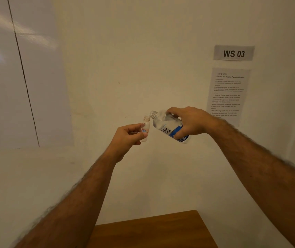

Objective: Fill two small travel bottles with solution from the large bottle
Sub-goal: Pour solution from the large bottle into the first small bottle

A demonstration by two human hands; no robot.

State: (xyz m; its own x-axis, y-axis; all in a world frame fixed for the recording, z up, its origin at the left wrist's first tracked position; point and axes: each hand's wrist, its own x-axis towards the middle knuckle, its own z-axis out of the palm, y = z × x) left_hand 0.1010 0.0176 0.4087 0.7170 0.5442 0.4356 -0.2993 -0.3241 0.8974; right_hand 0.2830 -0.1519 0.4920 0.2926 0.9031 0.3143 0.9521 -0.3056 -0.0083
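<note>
Small travel bottle (145,128) upright, pinched in left fingers (139,126) — large bottle (168,127) tilted, gripped by right fingers (174,110), mouths nearly touching.

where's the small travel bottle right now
In the head view, mid-frame, the left hand holds the small travel bottle upright, its mouth just below the tilted large bottle.

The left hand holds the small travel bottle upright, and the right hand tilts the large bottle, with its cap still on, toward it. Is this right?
Not quite: in the head view the large bottle has no cap; its threaded neck is open. The left hand does hold the small travel bottle upright, the right hand tilting the large one.
</note>
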